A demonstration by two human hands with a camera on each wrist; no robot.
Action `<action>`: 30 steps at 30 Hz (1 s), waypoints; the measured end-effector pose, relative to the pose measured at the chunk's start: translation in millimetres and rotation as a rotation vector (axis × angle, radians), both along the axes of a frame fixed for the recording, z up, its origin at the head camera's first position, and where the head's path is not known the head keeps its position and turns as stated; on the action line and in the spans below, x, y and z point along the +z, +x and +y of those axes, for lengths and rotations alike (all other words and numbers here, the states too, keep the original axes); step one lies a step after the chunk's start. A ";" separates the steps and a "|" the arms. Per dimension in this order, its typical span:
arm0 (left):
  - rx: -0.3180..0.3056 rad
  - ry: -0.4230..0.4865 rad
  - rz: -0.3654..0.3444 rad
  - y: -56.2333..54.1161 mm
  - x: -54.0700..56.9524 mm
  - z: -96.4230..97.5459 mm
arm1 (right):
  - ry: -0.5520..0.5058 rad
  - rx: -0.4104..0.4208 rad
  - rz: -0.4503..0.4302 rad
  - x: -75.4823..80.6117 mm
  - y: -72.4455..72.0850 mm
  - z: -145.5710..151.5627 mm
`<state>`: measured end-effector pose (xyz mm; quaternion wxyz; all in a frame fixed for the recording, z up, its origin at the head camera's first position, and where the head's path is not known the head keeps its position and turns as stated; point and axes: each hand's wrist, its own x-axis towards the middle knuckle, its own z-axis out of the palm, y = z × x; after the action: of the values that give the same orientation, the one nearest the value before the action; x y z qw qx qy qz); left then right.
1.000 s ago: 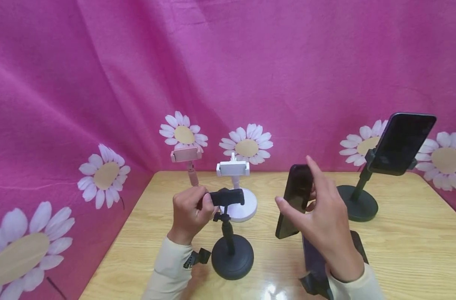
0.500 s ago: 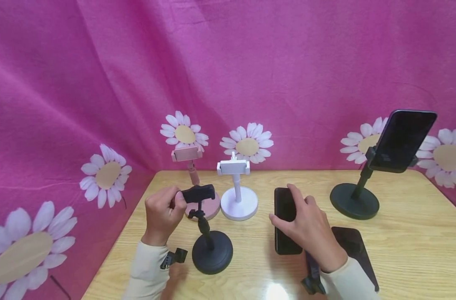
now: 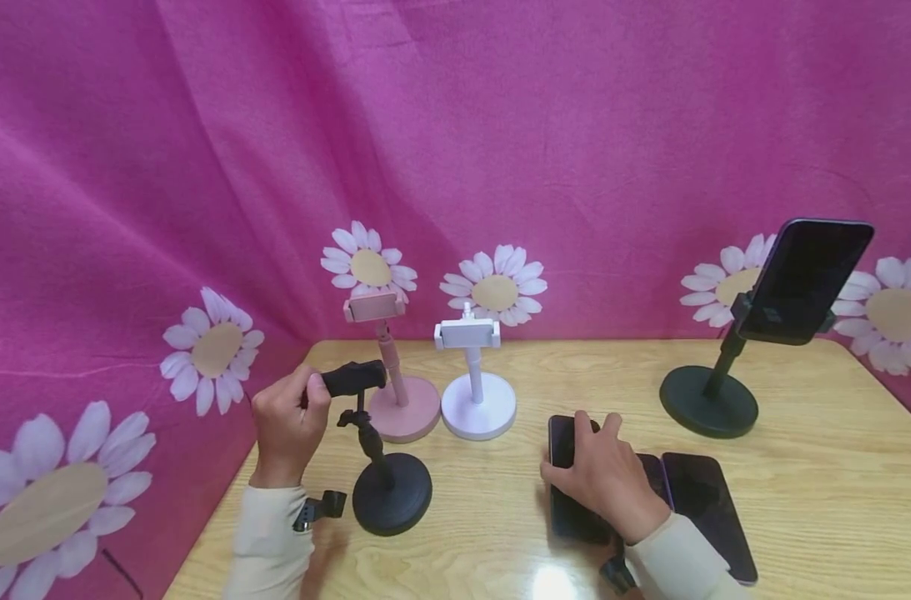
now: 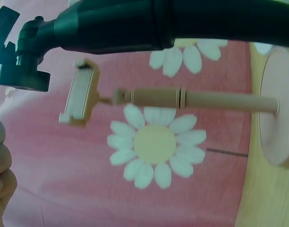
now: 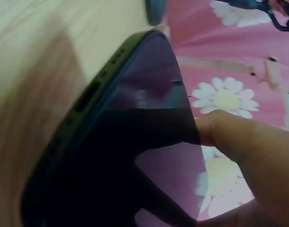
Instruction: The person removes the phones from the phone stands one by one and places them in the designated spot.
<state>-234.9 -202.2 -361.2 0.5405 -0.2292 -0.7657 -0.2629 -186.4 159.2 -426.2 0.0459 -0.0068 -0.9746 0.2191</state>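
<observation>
My left hand [image 3: 284, 421] grips one end of the clamp of a black phone stand [image 3: 392, 493]. That stand sits on the table at the left front, and its arm crosses the top of the left wrist view. My right hand [image 3: 603, 477] holds a black smartphone [image 3: 573, 515] by its edges, low over the table. In the right wrist view, the thumb lies against one long edge of the smartphone [image 5: 135, 118], and its port end points toward the camera. Beside it are a second phone [image 3: 654, 480], partly hidden by the right hand, and a third phone [image 3: 706, 508].
Behind the black stand are a pink phone stand [image 3: 410, 421] and a white phone stand [image 3: 479, 412]. At the back right, another dark phone stand [image 3: 708, 412] holds an upright phone [image 3: 809, 282]. A pink daisy-print cloth [image 3: 590, 125] hangs behind the table.
The left hand has moved left with the black stand. The right hand has lowered its smartphone toward the table and the viewer, leaving it left of the other two phones.
</observation>
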 end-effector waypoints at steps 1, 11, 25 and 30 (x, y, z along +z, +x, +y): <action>0.008 0.010 0.006 -0.6 -0.7 -2.6 | 0.007 0.005 -0.001 -2.8 0.3 -0.3; 0.083 0.084 0.052 -2.1 -3.3 -19.6 | 0.107 0.032 -0.035 -18.6 1.1 -2.4; 0.097 0.129 0.068 -4.0 -7.4 -21.7 | 0.298 0.056 -0.084 -24.5 3.0 -6.0; 0.107 0.131 0.060 -3.6 -9.2 -22.8 | 0.297 0.061 -0.093 -25.8 4.2 -2.8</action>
<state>-238.5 -225.0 -370.4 0.5903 -0.1600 -0.7414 -0.2763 -182.1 156.3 -452.0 -0.0057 0.0195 -0.9971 0.0731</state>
